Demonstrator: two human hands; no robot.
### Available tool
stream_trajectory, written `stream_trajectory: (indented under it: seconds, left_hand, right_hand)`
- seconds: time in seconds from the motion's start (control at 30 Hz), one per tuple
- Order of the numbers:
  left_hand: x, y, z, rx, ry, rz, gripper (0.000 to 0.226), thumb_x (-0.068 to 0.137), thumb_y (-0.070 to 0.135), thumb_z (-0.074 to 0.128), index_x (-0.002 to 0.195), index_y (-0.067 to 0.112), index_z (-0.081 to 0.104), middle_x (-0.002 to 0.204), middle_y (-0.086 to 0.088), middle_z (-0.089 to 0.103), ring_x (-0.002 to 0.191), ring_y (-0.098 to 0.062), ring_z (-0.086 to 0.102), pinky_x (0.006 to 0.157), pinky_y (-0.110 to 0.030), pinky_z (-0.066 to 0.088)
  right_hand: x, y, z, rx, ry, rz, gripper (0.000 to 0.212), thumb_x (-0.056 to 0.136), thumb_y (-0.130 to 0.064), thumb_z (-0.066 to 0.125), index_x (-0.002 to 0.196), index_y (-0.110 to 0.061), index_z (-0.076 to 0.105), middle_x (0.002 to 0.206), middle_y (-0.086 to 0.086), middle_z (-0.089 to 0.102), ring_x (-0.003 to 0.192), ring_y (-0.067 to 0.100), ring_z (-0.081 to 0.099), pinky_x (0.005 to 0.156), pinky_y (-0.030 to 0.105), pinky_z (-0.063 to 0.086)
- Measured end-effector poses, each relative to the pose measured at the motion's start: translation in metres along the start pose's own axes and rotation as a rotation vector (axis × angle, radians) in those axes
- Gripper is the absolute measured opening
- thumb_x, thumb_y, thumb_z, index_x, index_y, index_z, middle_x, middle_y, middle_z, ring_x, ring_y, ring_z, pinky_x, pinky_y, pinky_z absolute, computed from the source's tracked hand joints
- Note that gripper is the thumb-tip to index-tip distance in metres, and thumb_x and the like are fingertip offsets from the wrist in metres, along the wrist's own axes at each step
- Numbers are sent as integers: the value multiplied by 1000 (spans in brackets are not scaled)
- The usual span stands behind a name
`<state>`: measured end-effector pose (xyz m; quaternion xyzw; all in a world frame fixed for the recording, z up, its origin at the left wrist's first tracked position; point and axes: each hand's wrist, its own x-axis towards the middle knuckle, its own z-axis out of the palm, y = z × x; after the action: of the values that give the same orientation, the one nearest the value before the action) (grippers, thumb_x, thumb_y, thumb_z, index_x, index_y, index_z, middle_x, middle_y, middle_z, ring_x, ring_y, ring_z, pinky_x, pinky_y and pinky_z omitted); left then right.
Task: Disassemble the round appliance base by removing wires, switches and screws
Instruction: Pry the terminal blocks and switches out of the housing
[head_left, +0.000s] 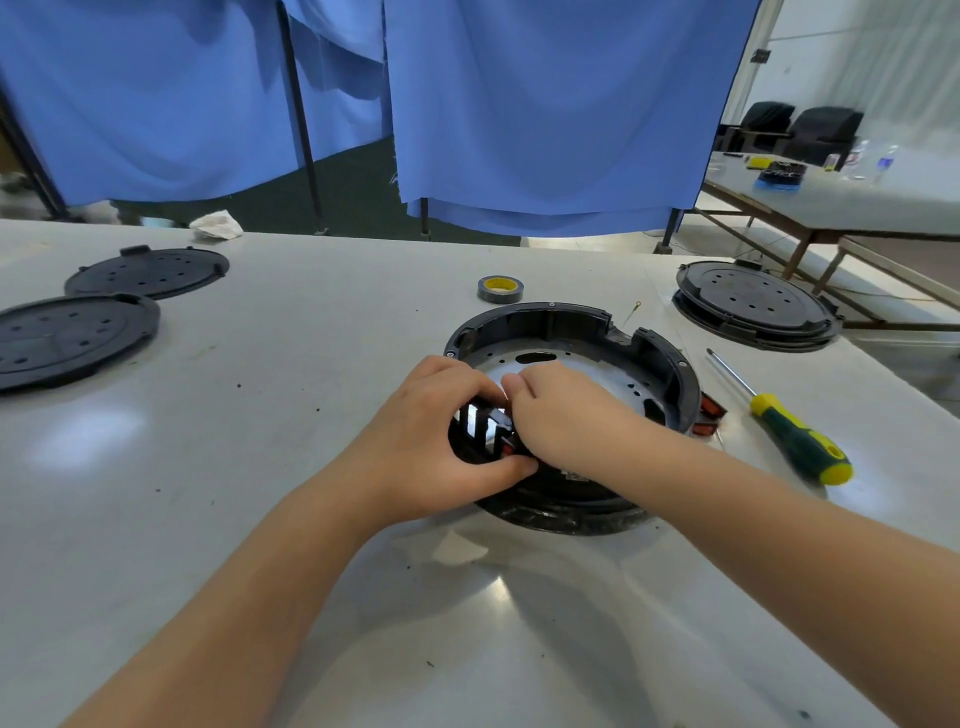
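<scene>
Round appliance base (571, 332): black plastic ring with a bright metal plate inside, lying open side up on the white tabletop (260, 467), a little right of centre and near the front edge. A notch broke the rim on its far right side. Small red switches (710, 413) showed just outside the ring on the right; their attachment could not be made out.

Left hand (436, 441): reached in from the lower left, forearm bare, fingers curled over the near left rim, thumb pressed along the rim's near edge. Its grip was narrow and closed on a black slotted part (480, 428) at the base's near side.

Right hand (561, 410): came in from the lower right, crossing over the base, fingers bunched and pinching at the same spot, touching the left hand. What its grip held lay hidden beneath the knuckles; a trace of red showed there, too small to identify.

Both hands covered the near half of the base, so any wiring and screws there were not visible.

Screwdriver (779, 421): green and yellow handle, lying on the tabletop just right of the base, tip pointing away.

Roll of tape (500, 289): dark with yellow core, flat beyond the base.

Two black round covers (78, 332), far left, overlapping. Another round base (753, 306), far right.

Blue curtains (545, 104) hung behind.
</scene>
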<state>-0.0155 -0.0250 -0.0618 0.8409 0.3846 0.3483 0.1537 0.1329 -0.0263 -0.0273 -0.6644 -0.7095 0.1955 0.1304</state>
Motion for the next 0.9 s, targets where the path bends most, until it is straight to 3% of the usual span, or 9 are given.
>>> stream_trajectory:
  seconds: [0.2, 0.33, 0.4, 0.53, 0.6, 0.7, 0.83, 0.9]
  left_hand:
    - [0, -1, 1, -16, 14, -8, 41, 61, 48, 75, 93, 22, 67, 93, 13, 63, 104, -5, 47, 85, -18, 40]
    - [-1, -1, 0, 1, 7, -9, 41, 62, 49, 76, 93, 23, 67, 93, 14, 62, 104, -4, 47, 85, -18, 40]
    - [0, 0, 0, -2, 0, -4, 40, 64, 45, 81, 93, 22, 67, 94, 12, 62, 103, -6, 47, 85, -16, 39]
    - [0, 0, -1, 19, -2, 10, 37, 67, 39, 83, 94, 19, 67, 93, 8, 63, 101, -7, 48, 85, -14, 37]
    - [0, 0, -1, 26, -8, 13, 37, 67, 40, 82, 94, 19, 67, 93, 8, 62, 101, -8, 48, 85, -14, 37]
    - [1, 1, -1, 37, -19, 12, 40, 66, 47, 75, 92, 19, 67, 92, 8, 63, 100, -8, 49, 85, -16, 38]
    - [1, 1, -2, 35, -30, 13, 39, 67, 47, 75, 92, 19, 67, 92, 8, 63, 100, -9, 49, 84, -17, 39]
    - [1, 2, -2, 38, -34, 14, 38, 67, 47, 75, 93, 19, 67, 92, 8, 63, 99, -9, 49, 84, -18, 39]
  right_hand:
    - [4, 7, -12, -106, -99, 40, 46, 100, -45, 26, 63, -20, 40, 67, 3, 48, 63, 18, 47, 57, 31, 35]
    - [1, 9, -5, -72, -129, 14, 37, 103, -32, 22, 79, -16, 46, 74, 4, 46, 79, 26, 48, 71, 33, 39]
    - [0, 11, -6, -30, -134, 8, 38, 103, -31, 22, 87, -10, 49, 72, 2, 44, 81, 26, 47, 69, 34, 39]
    - [3, 14, -7, -28, -146, -21, 40, 103, -32, 24, 72, -18, 44, 69, 0, 43, 66, 20, 45, 58, 24, 36]
    - [5, 13, -7, -1, -136, -20, 39, 104, -25, 24, 67, -29, 34, 72, 3, 44, 71, 22, 48, 62, 32, 39]
    - [6, 12, -8, 55, -136, -12, 32, 104, -21, 23, 77, -25, 38, 86, 10, 50, 85, 29, 53, 73, 38, 43]
    - [5, 11, -10, -18, -169, -30, 41, 105, -20, 24, 65, -31, 27, 82, 7, 45, 80, 25, 48, 71, 35, 39]
    - [5, 12, -11, -26, -185, -35, 41, 105, -23, 25, 65, -31, 31, 81, 7, 47, 78, 23, 47, 71, 35, 38]
